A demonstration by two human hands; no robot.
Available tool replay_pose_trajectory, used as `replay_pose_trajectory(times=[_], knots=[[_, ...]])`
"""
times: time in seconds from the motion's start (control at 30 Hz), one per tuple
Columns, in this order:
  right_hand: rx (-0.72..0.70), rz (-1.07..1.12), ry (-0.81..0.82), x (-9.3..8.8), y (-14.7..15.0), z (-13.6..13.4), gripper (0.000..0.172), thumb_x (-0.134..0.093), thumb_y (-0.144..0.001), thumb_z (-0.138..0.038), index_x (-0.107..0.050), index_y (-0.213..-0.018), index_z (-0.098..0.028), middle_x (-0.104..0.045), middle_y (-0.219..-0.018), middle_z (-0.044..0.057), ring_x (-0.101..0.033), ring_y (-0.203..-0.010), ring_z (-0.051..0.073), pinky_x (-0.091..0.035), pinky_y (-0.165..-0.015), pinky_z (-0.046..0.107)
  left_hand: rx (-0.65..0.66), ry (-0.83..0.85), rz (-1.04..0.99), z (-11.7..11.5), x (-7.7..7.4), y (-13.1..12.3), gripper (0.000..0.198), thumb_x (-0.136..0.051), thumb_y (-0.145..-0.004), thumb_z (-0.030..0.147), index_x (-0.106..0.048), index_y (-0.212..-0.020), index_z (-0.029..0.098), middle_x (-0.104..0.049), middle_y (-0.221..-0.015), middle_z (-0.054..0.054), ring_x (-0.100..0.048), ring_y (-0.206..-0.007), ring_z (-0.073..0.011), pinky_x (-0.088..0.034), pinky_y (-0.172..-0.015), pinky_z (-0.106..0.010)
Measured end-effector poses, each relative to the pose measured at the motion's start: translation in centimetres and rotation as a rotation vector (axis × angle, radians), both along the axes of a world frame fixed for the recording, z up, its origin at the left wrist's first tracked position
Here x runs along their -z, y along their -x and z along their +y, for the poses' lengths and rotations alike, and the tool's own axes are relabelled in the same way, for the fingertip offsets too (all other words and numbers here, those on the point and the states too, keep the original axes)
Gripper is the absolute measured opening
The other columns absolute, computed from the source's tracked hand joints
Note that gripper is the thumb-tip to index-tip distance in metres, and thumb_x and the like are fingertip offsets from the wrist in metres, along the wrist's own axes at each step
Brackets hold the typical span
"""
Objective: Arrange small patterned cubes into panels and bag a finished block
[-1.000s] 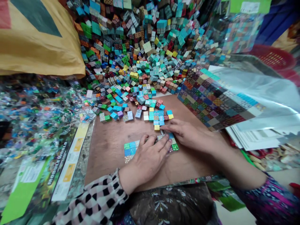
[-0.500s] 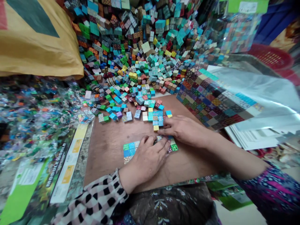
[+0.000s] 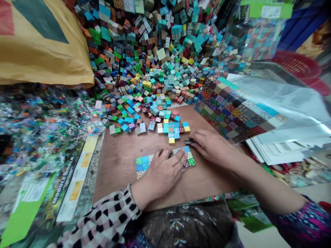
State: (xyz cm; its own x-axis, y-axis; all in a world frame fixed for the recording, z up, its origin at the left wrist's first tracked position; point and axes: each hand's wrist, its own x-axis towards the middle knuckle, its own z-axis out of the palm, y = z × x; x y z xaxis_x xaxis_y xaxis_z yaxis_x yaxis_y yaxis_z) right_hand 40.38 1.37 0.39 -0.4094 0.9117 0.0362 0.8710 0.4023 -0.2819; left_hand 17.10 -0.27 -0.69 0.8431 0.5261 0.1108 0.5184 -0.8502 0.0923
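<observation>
On the brown board (image 3: 116, 148), small patterned cube blocks (image 3: 143, 164) stand side by side in a flat rectangular group. Across the middle of that group lies my left hand (image 3: 165, 168), palm down and fingers spread, hiding several blocks beneath it. More of the group shows past my fingertips, with a green-speckled block (image 3: 191, 161) at its right corner. Just above that end, my right hand (image 3: 210, 146) pinches a small dark block (image 3: 189, 140) between thumb and fingers. Loose blue and yellow blocks (image 3: 173, 131) lie close by, beyond the group.
A large heap of mixed blocks (image 3: 155, 51) rises behind the board. Bagged small parts (image 3: 46, 117) spread along the left, below a yellow sack (image 3: 43, 51). At right lie a clear bag of blocks (image 3: 232, 110), white sheets (image 3: 266, 151) and a red basket (image 3: 297, 65).
My right hand has drawn back up and to the right from the group, and a dark block now shows in its fingertips. My left hand has stayed in place.
</observation>
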Motion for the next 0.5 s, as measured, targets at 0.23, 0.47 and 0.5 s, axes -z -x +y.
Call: replay_pose_trajectory(times=[0.23,0.47,0.5], knots=[[0.301,0.111,0.002,-0.1,-0.9,-2.7,0.021,-0.049,-0.094,-0.035,-0.063,-0.092,-0.019,-0.066,-0.090,0.009,-0.063,-0.082,0.024,-0.048,-0.070,0.036,-0.158,-0.058,-0.148,-0.2,-1.2,2.9,0.046,-0.050,-0.097,0.040,-0.052,-0.139,0.023,-0.058,-0.140,-0.008,-0.049,-0.118,-0.0304,-0.040,-0.097,-0.048],[0.352,0.280,-0.032,2.0,-0.7,-4.0,0.016,-0.052,-0.090,-0.031,-0.062,-0.092,-0.020,-0.066,-0.084,0.006,-0.062,-0.077,0.022,-0.046,-0.067,0.034,-0.610,0.154,-0.302,-1.9,0.5,8.8,0.059,-0.041,-0.097,0.048,-0.038,-0.148,0.018,-0.054,-0.142,-0.015,-0.051,-0.129,-0.0293,-0.042,-0.107,-0.050],[0.338,0.290,-0.061,2.6,-0.5,-4.1,0.017,-0.051,-0.090,-0.030,-0.063,-0.096,-0.019,-0.066,-0.087,0.007,-0.062,-0.081,0.023,-0.046,-0.070,0.035,-0.682,0.190,-0.384,-2.1,0.9,9.1,0.058,-0.038,-0.098,0.049,-0.038,-0.147,0.018,-0.055,-0.140,-0.014,-0.054,-0.126,-0.0279,-0.044,-0.106,-0.050]])
